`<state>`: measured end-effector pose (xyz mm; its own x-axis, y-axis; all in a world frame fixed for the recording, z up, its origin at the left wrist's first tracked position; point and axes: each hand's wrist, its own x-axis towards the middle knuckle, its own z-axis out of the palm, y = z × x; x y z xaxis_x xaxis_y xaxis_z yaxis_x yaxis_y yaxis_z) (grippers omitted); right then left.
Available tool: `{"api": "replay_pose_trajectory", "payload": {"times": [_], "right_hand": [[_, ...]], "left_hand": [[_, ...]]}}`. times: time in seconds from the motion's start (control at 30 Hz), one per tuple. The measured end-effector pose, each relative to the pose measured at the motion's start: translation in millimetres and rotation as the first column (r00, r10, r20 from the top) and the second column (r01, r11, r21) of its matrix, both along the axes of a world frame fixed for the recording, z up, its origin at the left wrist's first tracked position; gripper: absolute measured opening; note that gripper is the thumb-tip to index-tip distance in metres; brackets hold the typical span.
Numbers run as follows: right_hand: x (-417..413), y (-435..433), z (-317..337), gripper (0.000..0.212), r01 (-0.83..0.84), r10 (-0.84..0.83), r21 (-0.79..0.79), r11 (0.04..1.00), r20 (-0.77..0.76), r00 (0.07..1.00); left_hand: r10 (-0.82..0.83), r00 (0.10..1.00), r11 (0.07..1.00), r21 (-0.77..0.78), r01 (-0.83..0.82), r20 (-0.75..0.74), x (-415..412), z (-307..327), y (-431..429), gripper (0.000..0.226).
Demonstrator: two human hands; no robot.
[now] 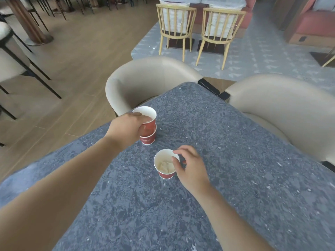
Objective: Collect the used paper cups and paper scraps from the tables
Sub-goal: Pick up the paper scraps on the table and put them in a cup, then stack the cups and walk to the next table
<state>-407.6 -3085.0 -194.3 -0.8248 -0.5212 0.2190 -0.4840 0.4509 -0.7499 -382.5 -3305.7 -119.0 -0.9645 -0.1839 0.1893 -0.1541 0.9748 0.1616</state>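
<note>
Two red paper cups sit nested in a stack (148,127) near the far left edge of the grey stone table (235,178). My left hand (125,130) grips the upper cup of that stack, thumb over its white rim. Closer to me stands a single red paper cup (165,164) holding a crumpled paper scrap (165,166). My right hand (190,166) is at this cup's right side, its fingers curled round the rim and wall.
Two beige tub armchairs (150,82) (282,109) are pushed up to the table's far edges. Beyond them stand two pale wooden chairs (175,28) on a patterned grey floor. Dark-legged chairs (12,57) stand on the wood floor at left.
</note>
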Motion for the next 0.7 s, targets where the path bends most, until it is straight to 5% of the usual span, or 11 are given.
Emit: {"api": "replay_pose_trajectory", "payload": {"times": [0.33,0.5,0.7], "right_hand": [[4.9,3.3,5.2,0.013,-0.054,0.053,0.001,0.999,-0.083,0.995],[22.3,10.2,10.7,0.015,-0.264,0.328,0.24,0.934,-0.288,0.9],[35.4,15.3,17.9,0.027,-0.257,0.345,0.421,0.87,-0.146,0.927]], "left_hand": [[0.003,0.942,0.995,-0.099,0.032,0.334,10.2,-34.2,8.7,0.026],[0.008,0.946,0.996,-0.082,0.019,0.324,31.8,-30.9,15.6,0.025],[0.001,0.936,0.999,-0.035,0.012,0.352,77.5,-17.0,38.4,0.026]]}}
